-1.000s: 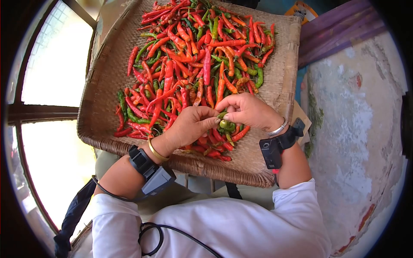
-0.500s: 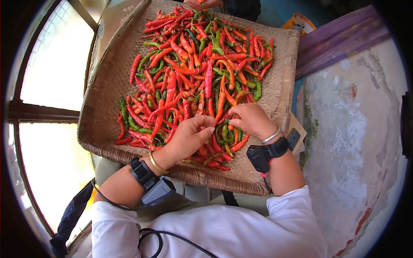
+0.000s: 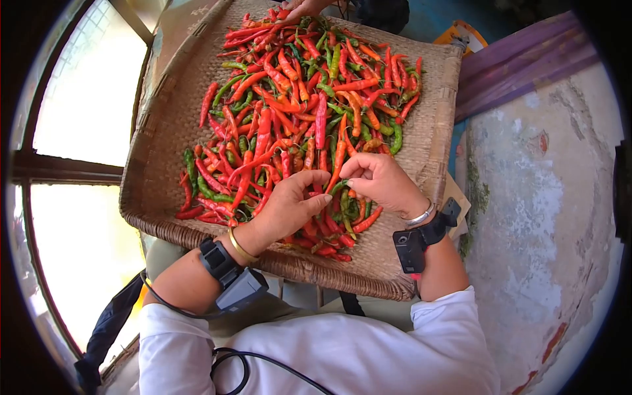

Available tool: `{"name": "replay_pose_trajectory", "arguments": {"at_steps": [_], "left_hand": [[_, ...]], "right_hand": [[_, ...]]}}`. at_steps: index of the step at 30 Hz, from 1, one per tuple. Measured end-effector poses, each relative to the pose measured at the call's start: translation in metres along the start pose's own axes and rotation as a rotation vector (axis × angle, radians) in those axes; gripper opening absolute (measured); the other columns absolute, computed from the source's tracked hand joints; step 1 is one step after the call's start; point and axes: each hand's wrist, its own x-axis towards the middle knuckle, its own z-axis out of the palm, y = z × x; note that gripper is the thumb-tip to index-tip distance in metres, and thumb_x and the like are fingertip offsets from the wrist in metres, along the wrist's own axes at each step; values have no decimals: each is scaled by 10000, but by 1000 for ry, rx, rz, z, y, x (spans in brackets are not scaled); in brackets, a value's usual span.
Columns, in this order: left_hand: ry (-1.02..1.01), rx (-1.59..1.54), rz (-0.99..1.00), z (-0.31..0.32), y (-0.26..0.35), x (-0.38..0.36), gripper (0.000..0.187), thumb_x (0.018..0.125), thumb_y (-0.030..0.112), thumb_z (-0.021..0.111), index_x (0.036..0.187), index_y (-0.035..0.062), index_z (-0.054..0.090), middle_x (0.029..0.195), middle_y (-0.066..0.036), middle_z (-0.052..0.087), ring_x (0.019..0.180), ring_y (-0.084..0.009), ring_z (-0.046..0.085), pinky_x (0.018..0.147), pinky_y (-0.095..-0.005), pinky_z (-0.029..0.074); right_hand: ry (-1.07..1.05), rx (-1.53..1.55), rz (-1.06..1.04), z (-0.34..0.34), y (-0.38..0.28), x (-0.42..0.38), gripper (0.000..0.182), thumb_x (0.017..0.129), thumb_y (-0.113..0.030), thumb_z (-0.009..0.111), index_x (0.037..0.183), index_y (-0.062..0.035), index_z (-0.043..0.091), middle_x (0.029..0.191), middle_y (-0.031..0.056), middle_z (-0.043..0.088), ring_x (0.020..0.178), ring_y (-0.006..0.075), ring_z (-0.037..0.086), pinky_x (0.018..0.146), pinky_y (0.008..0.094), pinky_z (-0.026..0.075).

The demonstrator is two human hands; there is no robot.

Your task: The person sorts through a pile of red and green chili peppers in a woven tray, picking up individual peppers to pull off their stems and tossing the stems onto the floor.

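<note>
Red, orange and green chili peppers [image 3: 263, 128] lie heaped in a wide woven basket tray [image 3: 431, 125]. Over the near part of the heap, my left hand [image 3: 293, 201] is closed, its thumb pointing toward my right hand; what its curled fingers hold is hidden. My right hand [image 3: 382, 184] pinches with thumb and index finger at the end of a green chili pepper [image 3: 338, 187], which shows in the narrow gap between my hands. Several red chili peppers [image 3: 322, 247] lie just below my hands.
Another person's hand [image 3: 306, 8] reaches into the heap at the tray's far edge. A window [image 3: 79, 118] stands at left, a worn wall [image 3: 526, 197] at right. Purple cloth [image 3: 520, 56] hangs beyond the tray's right corner. A black cable [image 3: 263, 359] crosses my shirt.
My right hand has shifted slightly left and its wrist has turned. My left hand has barely moved. The other person's hand now reaches farther onto the peppers.
</note>
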Motion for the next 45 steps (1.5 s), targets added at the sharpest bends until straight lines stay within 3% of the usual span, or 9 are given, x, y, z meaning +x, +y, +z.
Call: {"name": "replay_pose_trajectory", "arguments": {"at_steps": [8,16,25,28,32,34,36,41,45], "left_hand": [[-158,-75,-133,2,12,-4,201,855,218,542,905,24,554,659,27,533,526,-40,487,456,-192,411],[-170,20,-158,-5,17,-3,225,876,237,505,935,27,560,675,30,515,543,-32,458,469,-177,394],[14,-71,-173,-8,8,2,199,906,161,430,1056,47,496,784,2,544,567,-31,437,497,-159,384],[70,-137,-154,-8,10,2,194,902,140,432,1061,45,493,794,3,549,579,-30,444,493,-161,385],[69,-139,-201,-5,15,2,198,896,121,441,1072,46,487,799,-2,554,601,-40,459,509,-167,393],[73,-156,-189,-4,15,0,198,893,114,444,1074,47,487,798,-5,556,606,-44,464,516,-169,396],[114,-232,-136,-5,13,2,199,888,108,453,1075,50,487,792,-5,556,600,-48,464,525,-171,398],[136,-266,-107,-5,5,5,193,884,99,456,1068,47,486,786,-2,555,594,-47,460,521,-171,396],[116,-243,-137,-3,10,2,186,881,84,454,1059,43,485,781,1,551,590,-44,456,521,-172,397]], "right_hand": [[11,507,57,6,9,3,103,824,-77,517,893,-7,549,665,-7,519,525,38,490,443,168,411],[-244,-53,31,4,-2,-4,183,834,-122,494,952,-3,566,625,7,538,494,55,476,468,189,403],[-244,169,146,-16,-2,0,211,849,-134,449,983,-12,558,652,15,559,501,51,495,450,180,390],[-172,-145,134,-21,-5,3,199,861,-110,429,992,-22,550,636,0,547,504,36,489,467,165,393],[17,309,59,-21,-13,5,229,865,-143,457,1027,5,524,738,48,590,598,82,553,540,192,443],[331,962,-210,-9,-25,7,299,839,-190,532,1062,9,526,730,70,588,689,140,589,599,240,470],[267,864,-208,-13,5,16,404,800,-238,602,1113,-1,506,753,62,594,784,139,591,667,245,466],[15,-975,-103,12,24,19,334,700,-261,669,926,-63,525,830,102,598,747,258,592,645,366,463],[96,-978,-97,22,17,15,314,647,-249,686,838,-83,500,759,98,581,730,297,578,620,406,442]]}}
